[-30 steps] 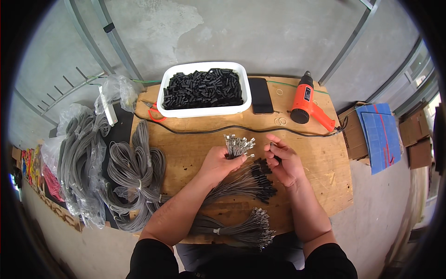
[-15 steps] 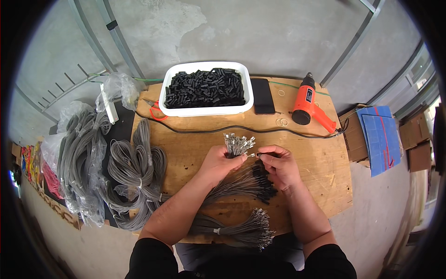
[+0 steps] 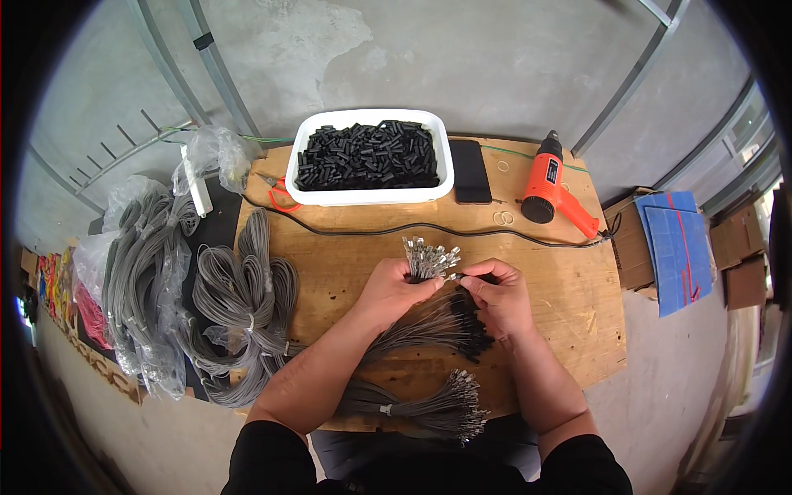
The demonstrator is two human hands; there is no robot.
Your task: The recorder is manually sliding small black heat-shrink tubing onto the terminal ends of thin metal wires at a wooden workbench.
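My left hand [image 3: 393,289] is closed around a bundle of grey wires, whose silvery metal terminals [image 3: 431,258] fan out above the fist. Beside it, my right hand [image 3: 500,295] pinches a small black sleeve [image 3: 462,278] between thumb and forefinger, right at the end of one terminal. Whether the sleeve is over the terminal cannot be made out. Below the hands lie grey wires with black sleeved ends [image 3: 469,330]. Nearer to me, a tied bundle of grey wires [image 3: 404,407] shows bare metal ends.
A white tub [image 3: 371,196] of black sleeves stands at the back, with red-handled pliers [image 3: 285,200] to its left. A black phone [image 3: 471,173] and an orange heat gun [image 3: 544,186] lie to its right. A black cord [image 3: 396,228] crosses the table. Coiled grey wires [image 3: 243,301] lie left.
My right hand has shifted very slightly, with the black sleeve still pinched at the terminal's end. The whole view has moved a little; the left hand keeps its hold.
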